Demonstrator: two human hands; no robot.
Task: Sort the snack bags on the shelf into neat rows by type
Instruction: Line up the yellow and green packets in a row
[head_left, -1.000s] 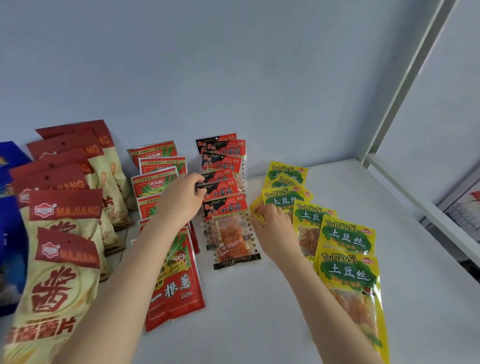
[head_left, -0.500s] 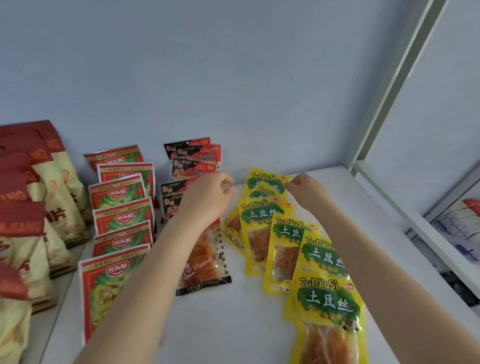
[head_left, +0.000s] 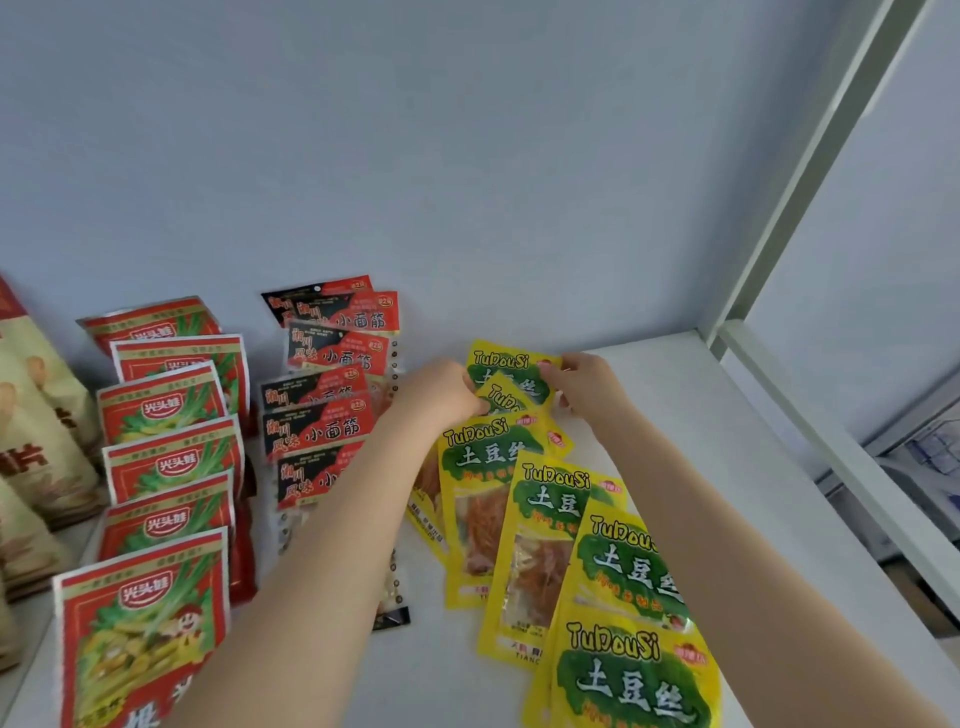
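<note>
White shelf (head_left: 701, 441), four columns of snack bags running front to back.

- Far left: large tan-and-red bags (head_left: 36, 415), partly cut off by the frame edge.
- Next: red-and-green bags (head_left: 166, 457), overlapping in a straight column.
- Next: red-and-black bags (head_left: 327, 426), also overlapping. The left forearm crosses over the front ones.
- Rightmost: yellow bags (head_left: 623, 571) (printed "TuDouSi"), overlapping like shingles. The column slants rightward toward the front edge.

Both hands are at the back end of the yellow column. The right hand (head_left: 589, 387) pinches the upper right corner of the rearmost yellow bag (head_left: 511, 369), which lies near the back wall (head_left: 467, 156). The left hand (head_left: 441, 392) has its fingers curled on that bag's left edge, and its fingertips also touch the next bag forward.

A pale upright post (head_left: 810, 156) stands at the shelf's right rear corner.
</note>
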